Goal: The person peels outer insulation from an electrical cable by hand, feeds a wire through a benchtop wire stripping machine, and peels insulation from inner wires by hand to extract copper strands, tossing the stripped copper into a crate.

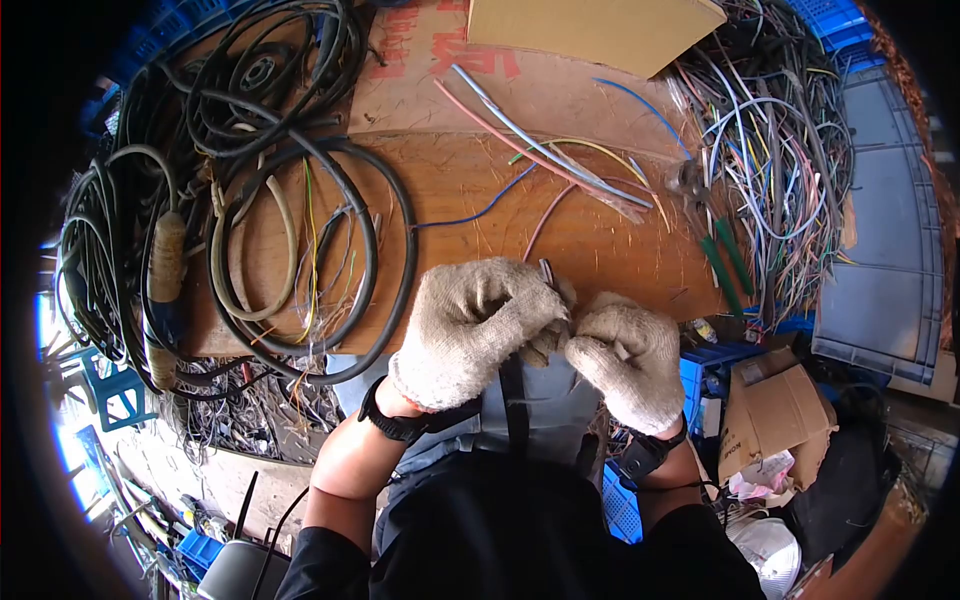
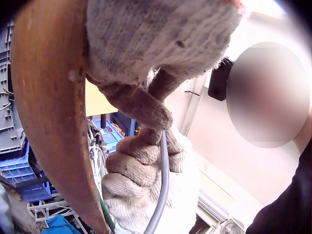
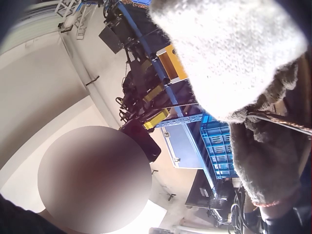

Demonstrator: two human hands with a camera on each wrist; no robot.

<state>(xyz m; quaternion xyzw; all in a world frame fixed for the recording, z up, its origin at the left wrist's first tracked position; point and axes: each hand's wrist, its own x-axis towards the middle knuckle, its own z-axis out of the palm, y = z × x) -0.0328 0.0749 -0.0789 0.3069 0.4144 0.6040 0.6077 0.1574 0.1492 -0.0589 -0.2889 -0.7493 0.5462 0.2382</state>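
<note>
Both hands wear knitted off-white work gloves, dirty at the fingers, and meet at the front edge of the wooden table (image 1: 450, 180). My left hand (image 1: 465, 325) pinches a grey cable (image 2: 164, 175) between thumb and finger. The cable hangs in a curve from those fingertips in the left wrist view. Close beside it, my right hand (image 1: 630, 355) has its fingers curled around the same cable, their tips near the left hand's. In the right wrist view, a thin brownish strand (image 3: 280, 122) runs out from between the gloves. The gloves hide much of the cable.
Thick black cable coils (image 1: 370, 180) lie at the left. Loose pink and grey wires (image 1: 540, 140) rest on the table. Green-handled pliers (image 1: 725, 260) lie at the right beside a heap of thin wires (image 1: 780, 180). A cardboard box (image 1: 775, 420) stands below right.
</note>
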